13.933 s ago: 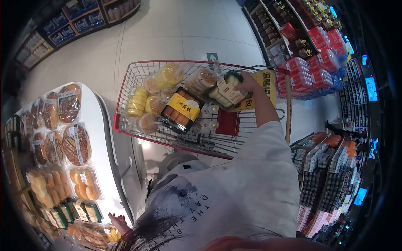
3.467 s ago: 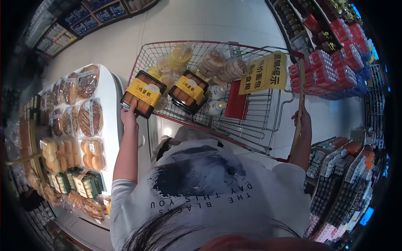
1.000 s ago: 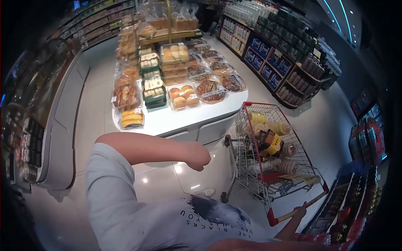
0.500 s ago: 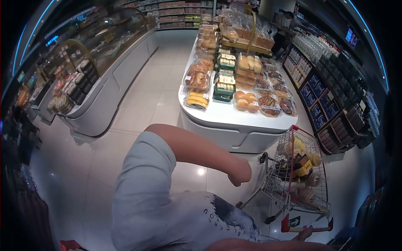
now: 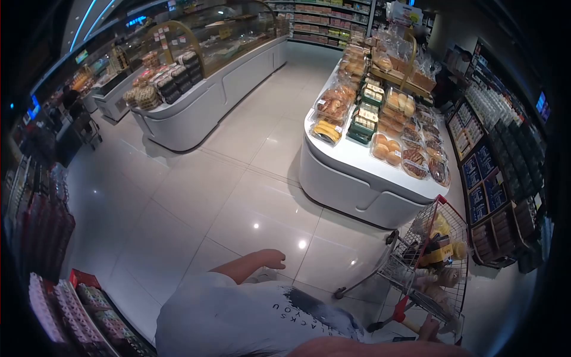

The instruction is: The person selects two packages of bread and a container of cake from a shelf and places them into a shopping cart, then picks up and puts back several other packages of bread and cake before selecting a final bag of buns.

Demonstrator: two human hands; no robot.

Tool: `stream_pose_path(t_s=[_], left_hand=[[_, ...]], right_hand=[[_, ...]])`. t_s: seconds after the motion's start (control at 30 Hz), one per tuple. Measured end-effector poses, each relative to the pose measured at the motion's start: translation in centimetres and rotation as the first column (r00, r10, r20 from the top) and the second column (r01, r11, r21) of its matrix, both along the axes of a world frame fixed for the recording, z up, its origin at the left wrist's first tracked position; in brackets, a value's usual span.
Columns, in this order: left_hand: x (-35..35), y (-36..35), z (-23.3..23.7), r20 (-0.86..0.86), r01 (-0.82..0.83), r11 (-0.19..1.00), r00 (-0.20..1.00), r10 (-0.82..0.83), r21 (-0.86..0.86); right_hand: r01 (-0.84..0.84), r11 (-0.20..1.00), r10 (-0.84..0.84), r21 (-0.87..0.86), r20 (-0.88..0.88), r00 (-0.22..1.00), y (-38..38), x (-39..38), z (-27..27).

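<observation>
A shopping cart [image 5: 440,256] with a red-trimmed wire basket stands at the lower right, holding yellow packs, a dark box with a yellow label and wrapped goods. My right hand [image 5: 428,328] is closed round its handle. In front of my shirt is my left hand [image 5: 272,259], over the floor and touching nothing; its fingers are curled and I see nothing in them. Past the cart, a white counter [image 5: 351,178] bears packed breads, among them round buns [image 5: 386,149], a yellow pack [image 5: 326,131] and green-based boxes [image 5: 363,122].
A white display case [image 5: 208,110] runs along the left. Boxed goods fill a dark shelf [image 5: 488,178] at the right. A low shelf of small packs [image 5: 98,309] stands at the lower left. A person [image 5: 72,104] is far left; another [image 5: 457,62] is behind the bread counter.
My left hand has dropped down and left, from near the cart to close by my body. The view has turned left, so the counters appear further right. My right hand stays on the cart handle.
</observation>
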State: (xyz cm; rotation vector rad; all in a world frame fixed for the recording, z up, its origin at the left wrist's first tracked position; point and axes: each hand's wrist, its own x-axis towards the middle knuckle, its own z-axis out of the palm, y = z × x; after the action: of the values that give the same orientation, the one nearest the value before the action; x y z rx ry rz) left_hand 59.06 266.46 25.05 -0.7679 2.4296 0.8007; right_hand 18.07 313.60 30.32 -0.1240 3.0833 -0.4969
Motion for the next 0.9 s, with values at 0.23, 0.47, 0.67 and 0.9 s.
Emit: stream_pose_path(t_s=[0.23, 0.47, 0.67, 0.9], left_hand=[[21.4, 1.5, -12.2, 0.146, -0.511, 0.842, 0.832, 0.535, -0.171], [36.3, 11.9, -17.9, 0.373, -0.928, 0.359, 0.369, 0.851, 0.099], [46.4, 16.7, -17.3, 0.360, -0.972, 0.146, 0.205, 0.910, 0.184], [56.4, 19.8, -18.9, 0.325, -0.917, -0.272, -0.172, 0.930, 0.291]], right_hand=[[-0.135, 0.985, 0.136, 0.108, 0.001, 0.991, -1.5, 1.3, -0.6], [-0.218, 0.939, 0.224, 0.268, 0.007, 0.974, -6.2, 7.8, 1.1], [-0.339, 0.873, 0.340, 0.351, 0.062, 0.938, -11.3, 12.6, -1.2], [-0.497, 0.821, 0.505, 0.280, 0.047, 0.862, -20.0, 22.9, 1.4]])
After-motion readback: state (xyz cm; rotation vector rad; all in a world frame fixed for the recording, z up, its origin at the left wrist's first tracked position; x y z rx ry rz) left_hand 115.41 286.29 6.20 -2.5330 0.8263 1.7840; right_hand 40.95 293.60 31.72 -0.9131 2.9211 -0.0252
